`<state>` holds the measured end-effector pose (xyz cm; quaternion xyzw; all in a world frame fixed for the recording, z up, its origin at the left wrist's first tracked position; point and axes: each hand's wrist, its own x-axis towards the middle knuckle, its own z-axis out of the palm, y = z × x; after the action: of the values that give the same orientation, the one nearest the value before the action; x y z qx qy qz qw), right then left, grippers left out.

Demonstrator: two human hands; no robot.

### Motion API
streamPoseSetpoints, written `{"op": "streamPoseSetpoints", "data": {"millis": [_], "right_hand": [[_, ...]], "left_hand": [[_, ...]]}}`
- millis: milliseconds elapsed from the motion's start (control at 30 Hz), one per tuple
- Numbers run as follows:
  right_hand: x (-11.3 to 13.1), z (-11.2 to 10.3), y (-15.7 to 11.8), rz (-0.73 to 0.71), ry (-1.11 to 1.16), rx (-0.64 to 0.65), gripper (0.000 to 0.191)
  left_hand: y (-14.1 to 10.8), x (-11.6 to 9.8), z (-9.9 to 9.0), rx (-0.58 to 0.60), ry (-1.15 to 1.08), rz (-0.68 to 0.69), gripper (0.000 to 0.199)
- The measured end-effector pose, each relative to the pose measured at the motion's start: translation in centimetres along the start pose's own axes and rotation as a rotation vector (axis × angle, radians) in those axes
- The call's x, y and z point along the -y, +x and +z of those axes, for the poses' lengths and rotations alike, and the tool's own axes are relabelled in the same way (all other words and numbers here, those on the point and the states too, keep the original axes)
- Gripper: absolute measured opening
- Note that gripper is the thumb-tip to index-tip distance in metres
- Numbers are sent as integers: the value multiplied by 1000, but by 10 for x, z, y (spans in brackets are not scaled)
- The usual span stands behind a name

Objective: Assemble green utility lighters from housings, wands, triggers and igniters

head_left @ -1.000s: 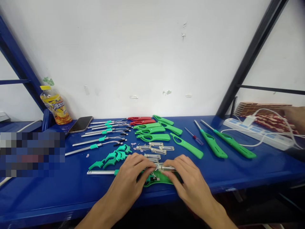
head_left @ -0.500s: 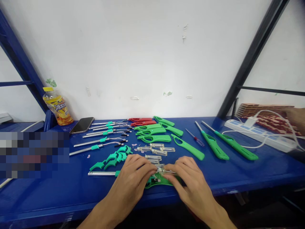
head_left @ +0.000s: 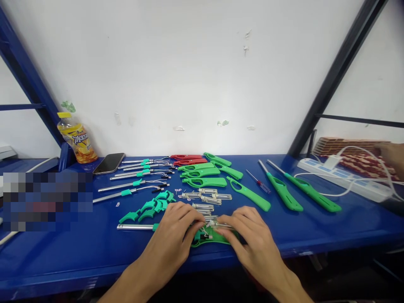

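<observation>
Between the thumb and fingers of my right hand [head_left: 252, 233] is a clear plastic lighter fuel tank [head_left: 221, 225], its white-tipped end facing left. My left hand [head_left: 176, 231] pinches beside that tip; whatever its fingertips hold is too small to make out. Below both hands lies a green lighter handle shell [head_left: 217, 241], partly covered by them. A metal lighter tube [head_left: 135, 227] extends left from under my left hand, and its wires and black connector [head_left: 205, 237] show between the hands. Several clear fuel tanks [head_left: 203, 207] lie just beyond my fingertips. Teal triggers [head_left: 154, 206] are piled left of them.
Several wired metal tubes [head_left: 123, 195] lie at left, near a phone [head_left: 109, 163] and drink bottle [head_left: 78, 141]. Green shells [head_left: 249, 193] and red shells [head_left: 189, 162] lie behind. Rightward are a screwdriver [head_left: 261, 185], two long lighters [head_left: 284, 194], a power strip [head_left: 347, 181] and another person's hand [head_left: 393, 155].
My left fingertips have shifted slightly left and up, away from the tank's tip. My right hand keeps the tank in nearly the same place.
</observation>
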<state>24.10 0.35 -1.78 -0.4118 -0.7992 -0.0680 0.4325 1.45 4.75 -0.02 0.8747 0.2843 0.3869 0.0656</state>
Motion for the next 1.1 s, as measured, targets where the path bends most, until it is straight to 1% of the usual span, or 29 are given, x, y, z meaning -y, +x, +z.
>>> {"op": "streamPoseSetpoints", "data": {"millis": [133,267,433,700,1100], "right_hand": [[0,0,1,-16,-5,10,12],[0,-1,1,-2,-8,6,10],[-1,-1,0,6,-11,32,11],[0,-1,1,38,28,58,10],[-2,0,-1,13,16,65,11]], "left_hand": [[0,-1,1,6,21,30,21],[-1,-1,2,18,43,50,22],[-2,-1,3,33,68,64,22],[-2,-2,2,48,95,62,22],[-3,-2,2,61,104,71,23]]}}
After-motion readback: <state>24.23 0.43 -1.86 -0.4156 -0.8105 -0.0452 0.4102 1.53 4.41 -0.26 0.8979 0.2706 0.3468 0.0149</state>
